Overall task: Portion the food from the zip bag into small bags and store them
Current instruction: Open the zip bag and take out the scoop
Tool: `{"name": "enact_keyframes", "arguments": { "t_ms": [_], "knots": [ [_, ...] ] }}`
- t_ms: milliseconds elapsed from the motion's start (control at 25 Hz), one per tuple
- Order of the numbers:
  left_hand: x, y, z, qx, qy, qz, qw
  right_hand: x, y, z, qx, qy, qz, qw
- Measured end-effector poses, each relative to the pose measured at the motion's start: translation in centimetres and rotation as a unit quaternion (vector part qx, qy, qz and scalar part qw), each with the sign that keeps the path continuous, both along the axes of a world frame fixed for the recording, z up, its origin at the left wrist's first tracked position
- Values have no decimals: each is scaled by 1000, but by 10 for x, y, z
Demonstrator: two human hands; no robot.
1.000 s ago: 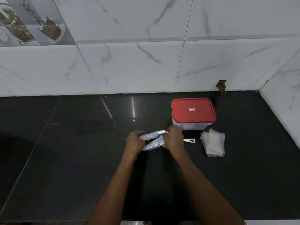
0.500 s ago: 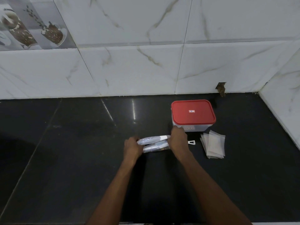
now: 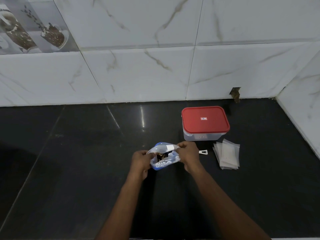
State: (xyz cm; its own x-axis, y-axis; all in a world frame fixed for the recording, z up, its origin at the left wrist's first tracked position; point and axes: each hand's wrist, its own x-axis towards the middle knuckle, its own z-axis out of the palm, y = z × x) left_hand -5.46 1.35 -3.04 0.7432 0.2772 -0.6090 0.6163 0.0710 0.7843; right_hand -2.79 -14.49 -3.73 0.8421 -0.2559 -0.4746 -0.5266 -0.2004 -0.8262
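Centrally, a zip bag is held open at a black counter backed by marbled tiles.
Its rim is pinched by the left hand and right hand; small bags and a red-lidded container are set rightward.

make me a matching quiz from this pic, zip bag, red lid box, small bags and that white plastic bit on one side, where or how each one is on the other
Things
1. zip bag
2. red-lidded box
3. small bags
4. white plastic piece

States
a. stacked flat, farthest right on the counter
b. lid on, nearest the wall
c. held open between left hand and right hand
d. lying just right of the right hand

Pairs: 1-c, 2-b, 3-a, 4-d
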Motion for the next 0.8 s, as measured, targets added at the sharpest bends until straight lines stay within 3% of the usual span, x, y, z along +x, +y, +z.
{"name": "enact_keyframes", "arguments": {
  "t_ms": [120,320,640,800],
  "knots": [
    [5,5,0,-90,46,17,995,1,2,-4,58,4,1,998],
    [15,21,-3,-225,108,36,968,5,-6,-5,227,94,11,969],
    [15,28,-11,-289,141,-21,947,14,-24,-8,338,211,-4,917],
    [16,22,-14,-315,150,28,937,14,-21,-16,365,231,-25,902]
  ]
}}
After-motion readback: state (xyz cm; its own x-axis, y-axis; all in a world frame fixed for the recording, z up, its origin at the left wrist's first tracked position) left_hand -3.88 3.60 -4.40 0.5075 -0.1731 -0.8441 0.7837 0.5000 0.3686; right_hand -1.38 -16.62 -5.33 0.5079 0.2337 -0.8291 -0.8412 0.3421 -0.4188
